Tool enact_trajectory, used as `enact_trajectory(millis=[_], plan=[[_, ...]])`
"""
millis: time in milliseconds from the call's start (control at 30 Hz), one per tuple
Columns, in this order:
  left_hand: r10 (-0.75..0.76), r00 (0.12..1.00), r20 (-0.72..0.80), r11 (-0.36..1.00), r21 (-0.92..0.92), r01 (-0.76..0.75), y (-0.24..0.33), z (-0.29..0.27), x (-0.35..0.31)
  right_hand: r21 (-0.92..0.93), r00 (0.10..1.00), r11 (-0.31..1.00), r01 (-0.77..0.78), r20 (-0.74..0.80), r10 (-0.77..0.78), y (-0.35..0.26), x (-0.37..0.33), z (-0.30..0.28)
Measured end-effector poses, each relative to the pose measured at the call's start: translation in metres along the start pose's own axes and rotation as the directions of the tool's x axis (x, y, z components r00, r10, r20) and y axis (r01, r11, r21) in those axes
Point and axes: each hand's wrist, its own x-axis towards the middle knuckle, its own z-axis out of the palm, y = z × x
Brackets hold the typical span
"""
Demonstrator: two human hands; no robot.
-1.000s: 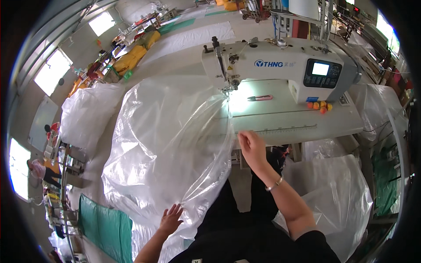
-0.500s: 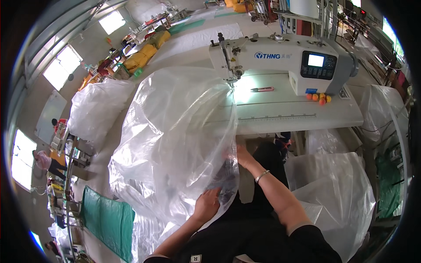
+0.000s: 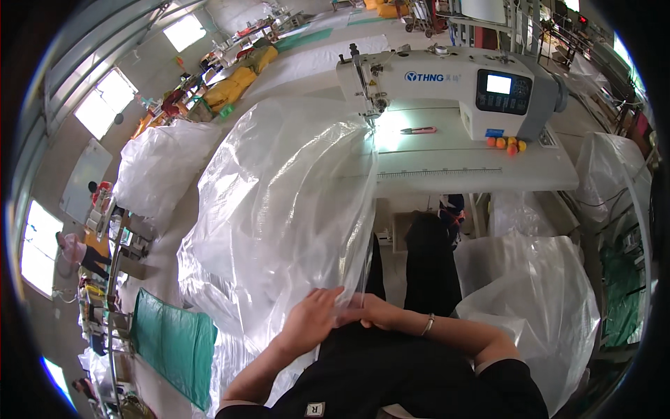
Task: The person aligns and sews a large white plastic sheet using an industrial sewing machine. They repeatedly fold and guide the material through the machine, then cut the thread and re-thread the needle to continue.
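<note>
A large sheet of clear plastic film [image 3: 279, 202] runs from under the needle of a white sewing machine [image 3: 426, 84] down to my lap. Its right edge is drawn fairly straight between the needle and my hands. My right hand [image 3: 371, 311] is closed on that edge, its fingers partly behind the film. Just left of it, my left hand [image 3: 310, 322] lies on the film with the fingers bent together, gripping it. The two hands nearly touch. A lamp lights the spot around the needle.
On the machine table [image 3: 474, 167] lie a small red-and-dark tool [image 3: 419, 130] and several orange and yellow balls [image 3: 511, 145]. More plastic film [image 3: 530, 314] is heaped at my right. A green sheet [image 3: 173, 346] hangs at the left. Far left stands another person [image 3: 85, 253].
My right hand has come back from near the table edge toward my lap, beside the left. My left hand has shifted slightly left and up. The film's edge is drawn straighter.
</note>
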Motion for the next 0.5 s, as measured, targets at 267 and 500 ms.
enact_trajectory(millis=[267,500], plan=[[-0.032,0.998,0.049,0.978,-0.203,0.041,0.001,-0.011,0.003,-0.286,0.872,0.848,0.447,-0.076,-0.484,-0.003,-0.035,0.011],[0.149,0.972,0.184,0.959,-0.267,-0.097,-0.016,0.004,0.01,-0.796,0.79,0.428,0.427,0.098,-0.606,-0.017,-0.044,0.01]])
